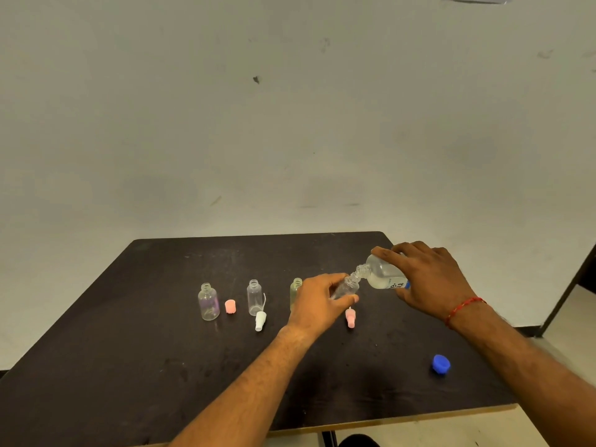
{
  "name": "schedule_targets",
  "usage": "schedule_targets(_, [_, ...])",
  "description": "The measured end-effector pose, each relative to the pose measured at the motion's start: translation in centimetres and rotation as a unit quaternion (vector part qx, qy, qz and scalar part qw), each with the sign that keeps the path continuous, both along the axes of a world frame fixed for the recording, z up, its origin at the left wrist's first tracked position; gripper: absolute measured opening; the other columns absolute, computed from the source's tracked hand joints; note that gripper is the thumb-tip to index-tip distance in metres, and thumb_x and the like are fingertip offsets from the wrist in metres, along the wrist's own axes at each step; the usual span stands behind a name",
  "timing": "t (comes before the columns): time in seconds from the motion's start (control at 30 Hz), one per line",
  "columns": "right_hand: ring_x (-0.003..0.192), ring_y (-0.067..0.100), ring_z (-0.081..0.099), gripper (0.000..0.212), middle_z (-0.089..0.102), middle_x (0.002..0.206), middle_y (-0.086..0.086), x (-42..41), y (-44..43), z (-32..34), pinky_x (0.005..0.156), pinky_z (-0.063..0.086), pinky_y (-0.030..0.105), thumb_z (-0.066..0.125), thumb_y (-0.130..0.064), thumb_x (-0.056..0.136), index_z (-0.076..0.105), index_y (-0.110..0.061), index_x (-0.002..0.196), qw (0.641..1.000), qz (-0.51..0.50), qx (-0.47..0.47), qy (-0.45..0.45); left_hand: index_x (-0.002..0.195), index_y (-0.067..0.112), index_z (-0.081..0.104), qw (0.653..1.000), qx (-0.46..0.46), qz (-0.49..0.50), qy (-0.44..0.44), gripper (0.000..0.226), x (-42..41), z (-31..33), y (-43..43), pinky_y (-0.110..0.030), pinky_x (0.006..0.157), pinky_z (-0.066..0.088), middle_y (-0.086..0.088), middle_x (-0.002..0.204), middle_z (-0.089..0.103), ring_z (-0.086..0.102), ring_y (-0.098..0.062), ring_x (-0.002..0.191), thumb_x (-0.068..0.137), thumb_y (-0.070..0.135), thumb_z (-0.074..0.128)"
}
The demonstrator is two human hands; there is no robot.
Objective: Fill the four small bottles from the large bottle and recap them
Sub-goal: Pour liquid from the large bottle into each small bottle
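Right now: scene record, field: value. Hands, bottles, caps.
left hand: holds a small bottle tilted toward the large one
right hand: tips the large bottle, neck to the small bottle's mouth
uncapped bottles standing: three, left, middle, one partly behind the left hand
loose caps on table: pink cap, white sprayer, pink sprayer, blue cap
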State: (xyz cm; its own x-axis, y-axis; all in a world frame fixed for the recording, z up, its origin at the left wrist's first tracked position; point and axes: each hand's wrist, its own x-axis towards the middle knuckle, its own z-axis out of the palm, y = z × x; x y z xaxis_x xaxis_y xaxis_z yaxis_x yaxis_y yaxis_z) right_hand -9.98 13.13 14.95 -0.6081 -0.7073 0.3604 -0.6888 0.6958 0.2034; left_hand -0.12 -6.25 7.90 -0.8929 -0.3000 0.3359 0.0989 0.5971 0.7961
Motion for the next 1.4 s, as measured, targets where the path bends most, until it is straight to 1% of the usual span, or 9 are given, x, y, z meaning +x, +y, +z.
schedule_targets(0.1, [0.117, 0.026, 0.056, 0.087, 0.059, 0.129, 0.001, 0.1, 0.1, 0.0, 0.089, 0.048, 0.044, 0.083, -0.038, 0.07, 0.038, -0.036, 0.145, 1.0, 0.0, 0.001, 0.0, 0.119, 0.028, 0.073, 1.0, 0.0, -0.002, -0.001, 0.03, 0.0, 0.0, 0.1, -0.037, 0.086, 0.06, 0.008, 0.104, 0.074, 0.068, -0.01, 0.094, 0.089, 0.033, 0.077])
schedule_targets(0.23, [0.117, 0.026, 0.056, 0.087, 0.059, 0.129, 0.001, 0.1, 0.1, 0.0, 0.09, 0.048, 0.045, 0.083, -0.039, 0.07, 0.038, -0.036, 0.145, 1.0, 0.0, 0.0, -0.001, 0.116, 0.03, 0.075, 1.0, 0.005, -0.003, 0.003, 0.028, -0.2, -0.3, 0.0, -0.029, 0.087, 0.057, 0.012, 0.102, 0.075, 0.068, -0.007, 0.095, 0.088, 0.034, 0.078])
schedule_targets(0.4, [0.117, 0.027, 0.055, 0.086, 0.059, 0.129, 0.002, -0.1, 0.2, -0.1, 0.09, 0.048, 0.045, 0.083, -0.036, 0.07, 0.039, -0.036, 0.144, 1.0, 0.003, -0.005, -0.004, 0.122, 0.026, 0.073, 1.0, 0.001, -0.005, 0.007, 0.034, -0.3, -0.3, 0.1, -0.012, 0.082, 0.049, 0.01, 0.109, 0.074, 0.066, -0.003, 0.096, 0.089, 0.031, 0.078])
schedule_targets(0.57, [0.117, 0.026, 0.055, 0.086, 0.059, 0.129, 0.001, -0.4, 0.5, -0.3, 0.089, 0.048, 0.044, 0.082, -0.036, 0.071, 0.038, -0.037, 0.145, 1.0, 0.006, -0.007, 0.006, 0.12, 0.028, 0.074, 1.0, 0.004, -0.007, 0.007, 0.034, -0.7, -0.6, 0.0, -0.022, 0.088, 0.055, 0.012, 0.108, 0.075, 0.067, -0.004, 0.099, 0.087, 0.033, 0.079])
schedule_targets(0.87, [0.121, 0.025, 0.052, 0.085, 0.056, 0.133, -0.001, -0.9, 0.7, -0.7, 0.093, 0.045, 0.042, 0.079, -0.039, 0.075, 0.034, -0.038, 0.147, 1.0, 0.005, -0.01, 0.008, 0.117, 0.029, 0.075, 1.0, 0.002, -0.009, 0.008, 0.03, -0.9, -0.9, 0.1, -0.031, 0.088, 0.056, 0.012, 0.103, 0.075, 0.068, -0.007, 0.096, 0.087, 0.034, 0.079])
schedule_targets(1.03, [0.124, 0.022, 0.05, 0.083, 0.052, 0.137, -0.003, -0.9, 0.9, -1.0, 0.097, 0.043, 0.04, 0.073, -0.043, 0.08, 0.028, -0.039, 0.149, 1.0, 0.007, -0.022, -0.003, 0.115, 0.031, 0.075, 1.0, 0.005, -0.004, 0.008, 0.029, -1.1, -1.0, 0.0, -0.032, 0.087, 0.056, 0.013, 0.1, 0.075, 0.067, -0.008, 0.095, 0.086, 0.034, 0.079])
schedule_targets(1.13, [0.124, 0.02, 0.05, 0.082, 0.05, 0.139, -0.004, -0.7, 1.0, -1.3, 0.099, 0.042, 0.038, 0.07, -0.047, 0.082, 0.024, -0.038, 0.15, 0.999, 0.002, -0.03, -0.021, 0.116, 0.031, 0.075, 1.0, 0.002, -0.005, 0.011, 0.03, -1.3, -1.1, 0.1, -0.029, 0.087, 0.056, 0.013, 0.101, 0.075, 0.067, -0.007, 0.095, 0.086, 0.034, 0.079])
schedule_targets(1.27, [0.115, 0.017, 0.057, 0.082, 0.056, 0.133, -0.006, -0.2, 0.8, -2.0, 0.095, 0.045, 0.035, 0.071, -0.05, 0.08, 0.025, -0.037, 0.146, 0.997, -0.01, -0.053, -0.053, 0.126, 0.03, 0.071, 1.0, -0.001, -0.008, -0.003, 0.043, -2.1, -1.7, 0.0, -0.029, 0.092, 0.056, 0.013, 0.111, 0.074, 0.067, -0.006, 0.101, 0.086, 0.04, 0.08])
schedule_targets(1.4, [0.097, 0.02, 0.065, 0.079, 0.063, 0.12, -0.004, -0.1, 1.1, -3.6, 0.08, 0.052, 0.033, 0.076, -0.047, 0.073, 0.033, -0.035, 0.138, 0.982, -0.028, -0.148, -0.118, 0.12, 0.029, 0.072, 1.0, 0.016, 0.002, -0.014, 0.038, -3.3, -2.5, -0.5, -0.032, 0.092, 0.057, 0.013, 0.104, 0.074, 0.068, -0.007, 0.1, 0.085, 0.038, 0.08])
